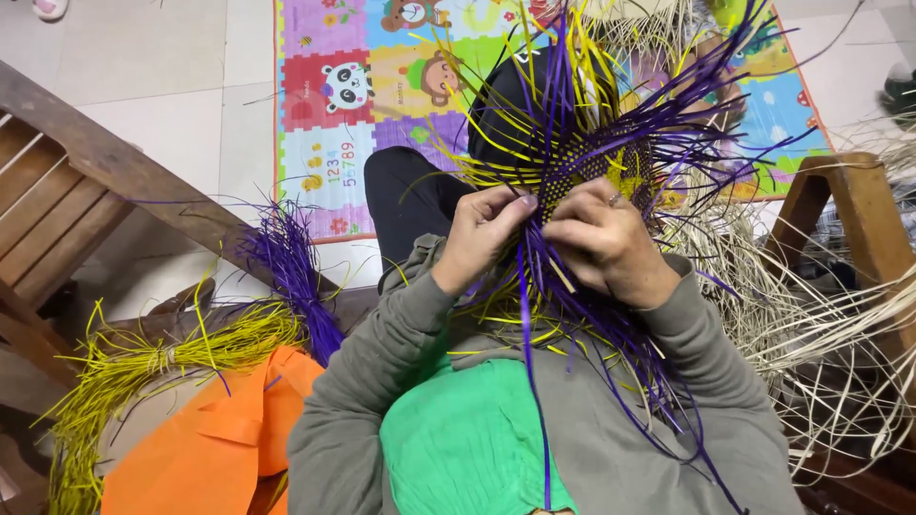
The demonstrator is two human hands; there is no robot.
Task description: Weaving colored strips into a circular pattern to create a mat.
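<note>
From the head view, the left hand (482,234) and the right hand (601,243) meet at the lower edge of a half-woven purple and yellow mat (587,167), held up over the lap so the loose strands hang free. Both sets of fingers are pinched on purple strips (530,315) where weave ends. A yellow bundle (143,358) and a purple bundle (291,262) lie to the left, beside orange cloth (219,439), within reach.
</note>
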